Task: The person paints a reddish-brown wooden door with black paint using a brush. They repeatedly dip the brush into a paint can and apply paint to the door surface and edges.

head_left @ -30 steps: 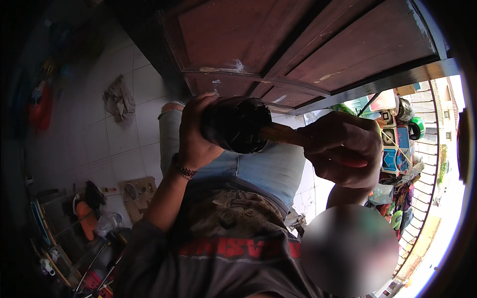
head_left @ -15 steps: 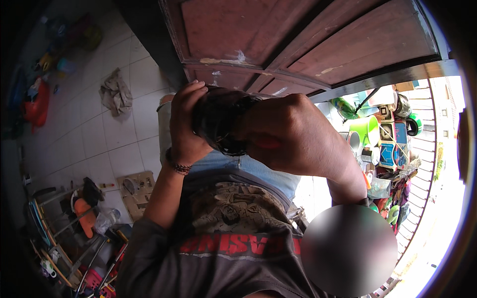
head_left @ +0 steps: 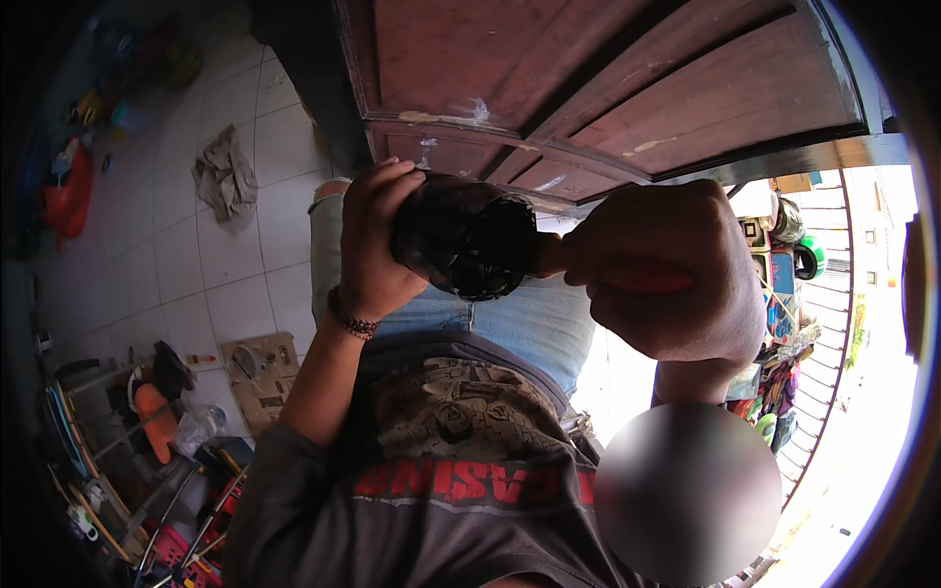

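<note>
My left hand wraps round a dark, cup-like container, tilted so that its mouth points right. The container's rim is ragged and coated with glossy black stuff. My right hand is closed on a paintbrush, whose brownish end sits at the container's mouth. A bit of red, seemingly its handle, shows among my right fingers. How far the brush tip reaches inside is hidden. Just beyond both hands stands a brown panelled door with black-edged mouldings and pale patches.
A crumpled grey-beige cloth lies on the white tiled floor at left. Nearer are a flat piece of cardboard and a cluttered rack. A red bag lies far left. Piled goods stand by a barred railing at right.
My right hand has moved to the right, drawing the brush partly out of the container. More of the container's mouth shows. My left hand still holds the container, nearly in place.
</note>
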A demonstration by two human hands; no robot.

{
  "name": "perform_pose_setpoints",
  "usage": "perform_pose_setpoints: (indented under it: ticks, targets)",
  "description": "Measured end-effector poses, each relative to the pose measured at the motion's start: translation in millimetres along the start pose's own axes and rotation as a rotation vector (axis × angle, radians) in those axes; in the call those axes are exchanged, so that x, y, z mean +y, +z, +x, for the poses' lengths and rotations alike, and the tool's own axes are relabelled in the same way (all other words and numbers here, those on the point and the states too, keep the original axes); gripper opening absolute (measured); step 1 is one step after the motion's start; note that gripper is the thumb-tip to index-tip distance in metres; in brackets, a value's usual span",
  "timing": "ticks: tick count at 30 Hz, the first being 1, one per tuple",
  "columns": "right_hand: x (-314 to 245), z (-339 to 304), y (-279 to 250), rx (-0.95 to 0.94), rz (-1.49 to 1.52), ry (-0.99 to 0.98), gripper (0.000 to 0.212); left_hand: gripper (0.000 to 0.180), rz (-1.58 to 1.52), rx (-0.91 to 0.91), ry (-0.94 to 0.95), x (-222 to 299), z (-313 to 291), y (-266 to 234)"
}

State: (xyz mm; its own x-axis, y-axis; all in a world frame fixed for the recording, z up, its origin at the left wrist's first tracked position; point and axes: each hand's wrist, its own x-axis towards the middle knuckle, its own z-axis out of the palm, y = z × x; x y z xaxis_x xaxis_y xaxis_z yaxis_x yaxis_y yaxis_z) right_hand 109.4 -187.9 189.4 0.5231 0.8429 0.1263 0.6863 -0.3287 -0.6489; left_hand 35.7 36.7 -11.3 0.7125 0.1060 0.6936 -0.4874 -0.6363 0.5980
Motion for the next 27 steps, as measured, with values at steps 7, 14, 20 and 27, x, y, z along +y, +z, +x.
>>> perform_pose_setpoints:
  ticks: [7, 14, 20, 27]
  targets:
    - [-6, 5, 14, 0.126, 0.022, 0.075, 0.009, 0.066, 0.06, 0.019, 0.026, 1, 1, 0]
    - [-2, 7, 29, 0.264, -0.106, 0.277, 0.012, 0.064, 0.119, 0.029, 0.022, 4, 1, 1]
    - [-7, 2, 20, 0.274, -0.006, 0.26, 0.014, 0.063, 0.162, 0.035, -0.001, 0, -1, 4]
    - [13, 0, 29, -0.061, -0.002, -0.122, 0.024, 0.062, 0.151, 0.03, 0.003, 2, 0, 5]
